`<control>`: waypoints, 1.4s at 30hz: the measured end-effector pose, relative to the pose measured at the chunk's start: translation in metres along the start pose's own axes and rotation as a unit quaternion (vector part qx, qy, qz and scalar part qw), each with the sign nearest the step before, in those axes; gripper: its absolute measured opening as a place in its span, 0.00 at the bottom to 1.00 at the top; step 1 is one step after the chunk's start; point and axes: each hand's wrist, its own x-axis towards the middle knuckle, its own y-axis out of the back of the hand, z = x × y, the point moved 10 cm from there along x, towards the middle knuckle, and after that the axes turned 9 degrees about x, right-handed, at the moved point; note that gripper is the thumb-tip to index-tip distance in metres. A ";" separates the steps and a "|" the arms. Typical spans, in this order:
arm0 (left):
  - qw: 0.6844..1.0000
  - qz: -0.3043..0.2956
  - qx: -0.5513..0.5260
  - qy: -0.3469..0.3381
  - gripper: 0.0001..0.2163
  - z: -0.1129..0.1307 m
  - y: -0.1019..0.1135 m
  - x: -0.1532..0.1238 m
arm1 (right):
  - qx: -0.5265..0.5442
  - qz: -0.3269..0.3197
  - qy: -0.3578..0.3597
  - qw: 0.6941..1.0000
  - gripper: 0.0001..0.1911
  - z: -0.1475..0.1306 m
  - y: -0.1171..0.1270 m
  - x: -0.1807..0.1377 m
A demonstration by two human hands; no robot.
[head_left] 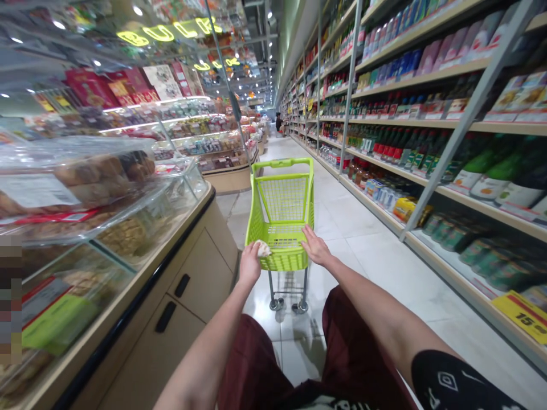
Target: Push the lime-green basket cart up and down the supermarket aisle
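Note:
A lime-green basket trolley (pixel 282 228) stands on the tiled aisle floor straight ahead of me, its raised handle at the far end. My left hand (pixel 251 260) is closed round the basket's near left rim and also pinches a small crumpled whitish piece (pixel 264 249), perhaps paper. My right hand (pixel 314 246) rests on the near right rim with its fingers curled over the edge. The basket looks empty inside.
A glass bulk-food counter (pixel 98 205) with wooden cabinets runs along my left. Tall shelves of bottles and boxes (pixel 427 142) line the right. A person (pixel 278 122) crouches far down the aisle. A yellow price tag (pixel 523 316) hangs on the near right shelf.

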 end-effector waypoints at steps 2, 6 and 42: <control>0.987 -0.006 -0.126 0.102 0.22 -0.023 0.006 -0.005 | -0.023 -0.015 -0.025 0.999 0.28 -0.002 0.001 0.001; 0.851 -0.076 -0.442 0.273 0.19 -0.028 -0.014 -0.034 | -0.045 -0.020 -0.083 0.995 0.27 -0.001 0.009 -0.004; 0.781 -0.093 -0.553 0.272 0.13 0.038 -0.021 -0.115 | 0.308 0.101 -0.042 0.945 0.15 -0.109 -0.006 -0.093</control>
